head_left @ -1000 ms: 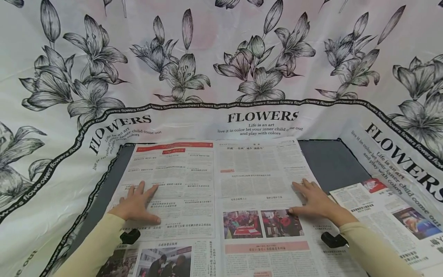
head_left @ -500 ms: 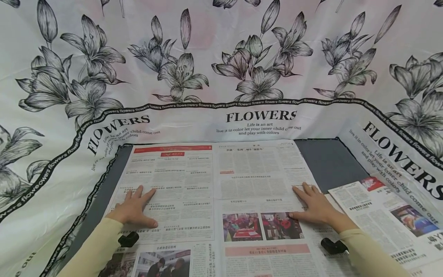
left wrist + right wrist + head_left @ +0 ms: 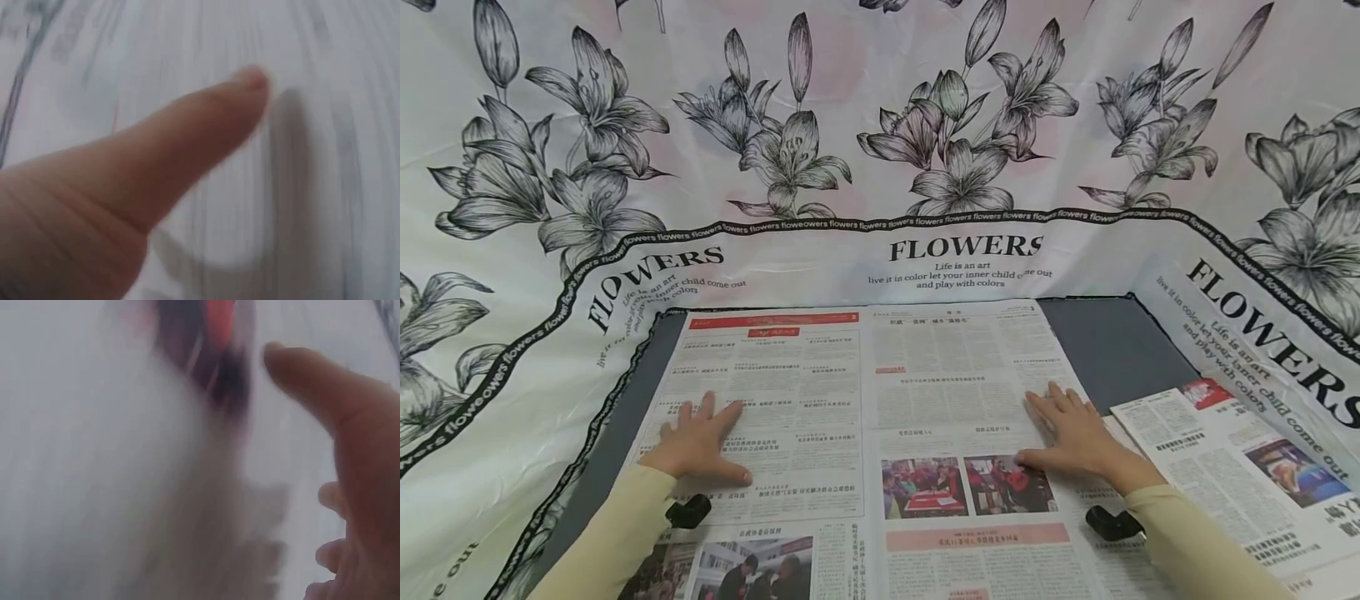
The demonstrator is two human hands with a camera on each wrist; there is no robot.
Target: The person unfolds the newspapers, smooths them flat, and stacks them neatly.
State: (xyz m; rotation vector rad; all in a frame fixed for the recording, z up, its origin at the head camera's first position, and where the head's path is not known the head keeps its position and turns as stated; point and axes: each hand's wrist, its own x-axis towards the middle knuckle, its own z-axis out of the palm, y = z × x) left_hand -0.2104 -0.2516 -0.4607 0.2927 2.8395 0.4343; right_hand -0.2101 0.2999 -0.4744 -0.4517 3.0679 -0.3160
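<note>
An unfolded newspaper [image 3: 940, 408] lies flat over the dark grey table, a red banner along the top of its left page. Over that left page my left hand [image 3: 700, 442] is spread, fingers apart and thumb pointing right. My right hand [image 3: 1078, 437] is spread over the outer part of the right page, its thumb overlapping a printed photo. Both hands hold nothing. In the left wrist view the thumb [image 3: 206, 119] stretches over blurred print and casts a shadow. The right wrist view has the thumb [image 3: 312, 375] and several fingertips above the blurred page.
A folded newspaper [image 3: 1217, 467] lies at the right, close beside the right forearm. Grey table surface [image 3: 1082, 342] shows at the back right and along the left. White flower-printed cloth [image 3: 820, 258] rises behind and on both sides.
Both hands stay spread over the newspaper, with only slight shifts. The right hand has moved a little to the left. The newspaper lies about as before.
</note>
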